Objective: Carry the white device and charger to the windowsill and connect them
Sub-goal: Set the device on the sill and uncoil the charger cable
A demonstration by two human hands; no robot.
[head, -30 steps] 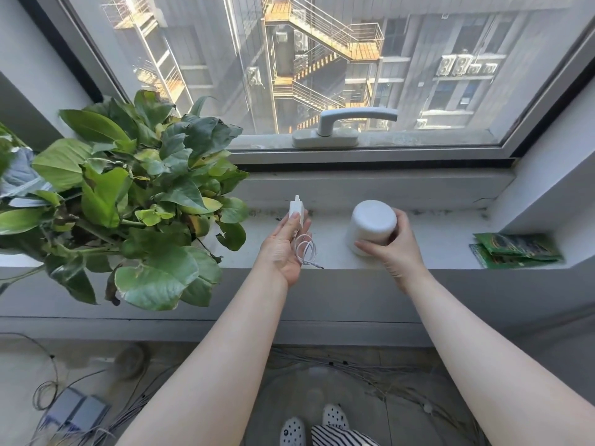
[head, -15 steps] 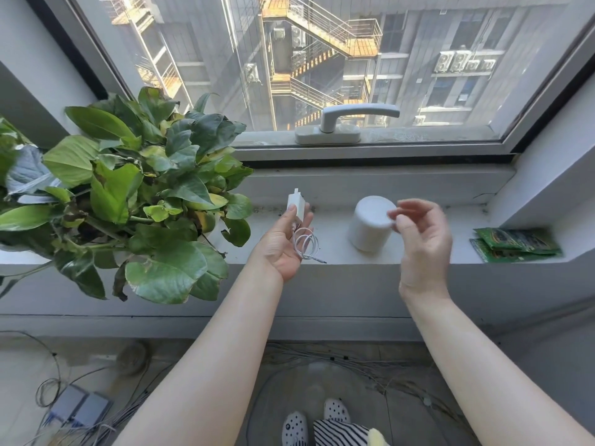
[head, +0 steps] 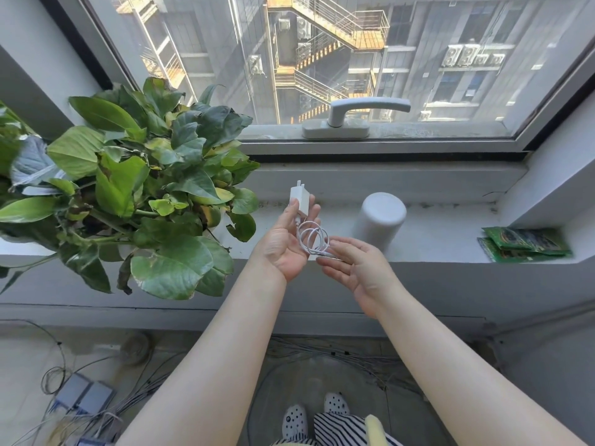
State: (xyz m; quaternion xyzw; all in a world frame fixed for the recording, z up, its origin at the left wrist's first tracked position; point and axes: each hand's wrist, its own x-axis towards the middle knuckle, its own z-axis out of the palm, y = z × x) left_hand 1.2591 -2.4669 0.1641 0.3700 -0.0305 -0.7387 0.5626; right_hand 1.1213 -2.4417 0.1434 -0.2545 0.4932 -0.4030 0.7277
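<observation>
The white device (head: 378, 220), a rounded cylinder, stands upright on the grey windowsill (head: 450, 233) with no hand on it. My left hand (head: 286, 243) lies palm up just left of it and holds the white charger (head: 297, 198) between thumb and fingers, prongs pointing up. The charger's thin white cable (head: 314, 239) hangs coiled over that palm. My right hand (head: 357, 267) is palm up beside the left, fingers apart, its fingertips at the cable's loose end near the coil; whether they grip it I cannot tell.
A large leafy potted plant (head: 135, 194) fills the sill's left side, close to my left hand. Green packets (head: 524, 244) lie at the sill's right end. A window handle (head: 357, 119) sits above. Loose cables and grey boxes (head: 83, 397) lie on the floor below.
My right hand let go of the white device, lifted off it, then came down and left to the cable's end. The left hand kept the charger, nearly still.
</observation>
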